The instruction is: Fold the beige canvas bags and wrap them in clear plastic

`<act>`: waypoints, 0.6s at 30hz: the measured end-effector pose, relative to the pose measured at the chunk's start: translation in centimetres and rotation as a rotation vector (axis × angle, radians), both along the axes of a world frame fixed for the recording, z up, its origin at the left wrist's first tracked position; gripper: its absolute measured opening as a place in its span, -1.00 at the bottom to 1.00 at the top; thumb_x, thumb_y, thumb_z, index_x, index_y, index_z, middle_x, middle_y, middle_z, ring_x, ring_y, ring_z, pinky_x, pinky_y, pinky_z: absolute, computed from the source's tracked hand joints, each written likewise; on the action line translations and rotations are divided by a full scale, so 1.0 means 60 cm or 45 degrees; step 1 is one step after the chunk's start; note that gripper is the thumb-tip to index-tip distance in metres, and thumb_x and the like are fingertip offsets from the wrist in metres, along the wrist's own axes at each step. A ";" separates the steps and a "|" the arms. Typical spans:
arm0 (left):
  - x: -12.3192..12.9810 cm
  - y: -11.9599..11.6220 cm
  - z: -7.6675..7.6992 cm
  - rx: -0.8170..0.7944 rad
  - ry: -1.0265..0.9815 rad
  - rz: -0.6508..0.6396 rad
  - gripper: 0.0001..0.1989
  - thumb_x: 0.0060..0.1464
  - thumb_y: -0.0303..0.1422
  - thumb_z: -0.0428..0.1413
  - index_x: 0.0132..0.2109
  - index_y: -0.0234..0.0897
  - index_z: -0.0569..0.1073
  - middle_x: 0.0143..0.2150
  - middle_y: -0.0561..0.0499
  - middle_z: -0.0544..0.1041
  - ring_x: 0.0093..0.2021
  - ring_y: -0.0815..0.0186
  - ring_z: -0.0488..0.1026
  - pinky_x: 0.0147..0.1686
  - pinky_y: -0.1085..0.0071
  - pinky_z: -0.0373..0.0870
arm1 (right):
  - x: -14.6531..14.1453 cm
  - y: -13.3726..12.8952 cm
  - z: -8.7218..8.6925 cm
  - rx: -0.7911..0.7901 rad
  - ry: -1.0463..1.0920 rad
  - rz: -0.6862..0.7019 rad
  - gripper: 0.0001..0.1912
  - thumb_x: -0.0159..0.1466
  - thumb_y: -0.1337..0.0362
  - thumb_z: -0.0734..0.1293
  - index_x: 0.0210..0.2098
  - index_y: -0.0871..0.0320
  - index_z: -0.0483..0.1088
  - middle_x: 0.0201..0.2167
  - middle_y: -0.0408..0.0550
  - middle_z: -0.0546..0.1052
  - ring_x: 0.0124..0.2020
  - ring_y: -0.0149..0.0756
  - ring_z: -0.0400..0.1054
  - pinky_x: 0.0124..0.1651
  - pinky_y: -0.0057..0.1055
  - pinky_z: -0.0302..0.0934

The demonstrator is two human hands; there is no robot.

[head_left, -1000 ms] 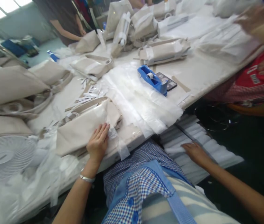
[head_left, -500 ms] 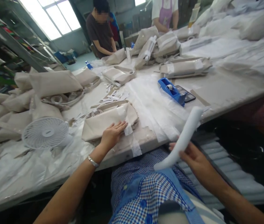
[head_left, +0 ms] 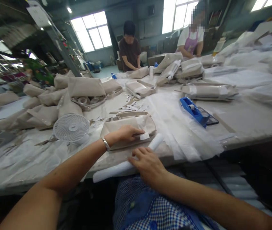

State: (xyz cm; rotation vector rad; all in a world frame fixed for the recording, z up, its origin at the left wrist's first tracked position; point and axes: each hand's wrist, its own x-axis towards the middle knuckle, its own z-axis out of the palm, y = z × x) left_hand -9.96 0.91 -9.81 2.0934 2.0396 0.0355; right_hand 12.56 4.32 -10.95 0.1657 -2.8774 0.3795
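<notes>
A beige bag lies on the table in front of me, its strap and a coiled ring along the far side. My left hand rests on its near side, index finger stretched onto a pale piece of tape or paper; the other fingers are curled, and no object shows in them. Along the table's near edge lies a white foam roll, slanting up to the right toward the bag. Over its middle is my right hand, fingers bent around it.
A white fan and piled beige bags are at the left. A blue tape dispenser and phone lie right, beside translucent sheets. Two people stand across the table. Paper strips lie behind the bag.
My right hand has brought the foam roll left, from beyond the table edge to the bag's near side. My left index finger now points onto the pale piece. The view has tilted up.
</notes>
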 end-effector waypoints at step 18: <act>0.007 -0.018 0.006 -0.105 -0.120 0.149 -0.36 0.08 -0.37 0.06 0.33 0.06 0.28 0.29 0.13 0.40 0.19 0.17 0.43 0.13 0.34 0.37 | -0.132 0.064 -0.188 0.063 0.630 -0.041 -0.77 0.40 0.41 0.23 -0.08 0.22 0.52 -0.20 0.07 0.60 -0.19 -0.15 0.43 -0.09 -0.23 0.39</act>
